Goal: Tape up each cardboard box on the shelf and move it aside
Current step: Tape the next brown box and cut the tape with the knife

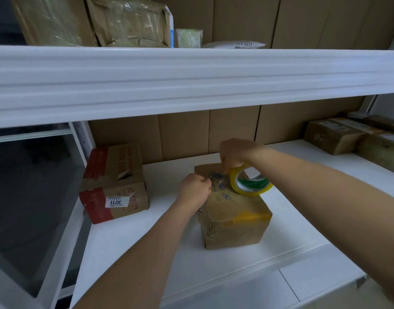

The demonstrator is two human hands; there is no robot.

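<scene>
Right hand grips yellow tape roll, round with a green-printed core, tilted on top of the box. Left hand, fingers curled, pinches at the box top just left of the roll; what it pinches is unclear. Box: worn brown cardboard, glossy tape, yellow strip on the near edge, on the white shelf. Left of the grip, a red-taped box.

Bare shelf lies open between red-taped box and centre box.
</scene>
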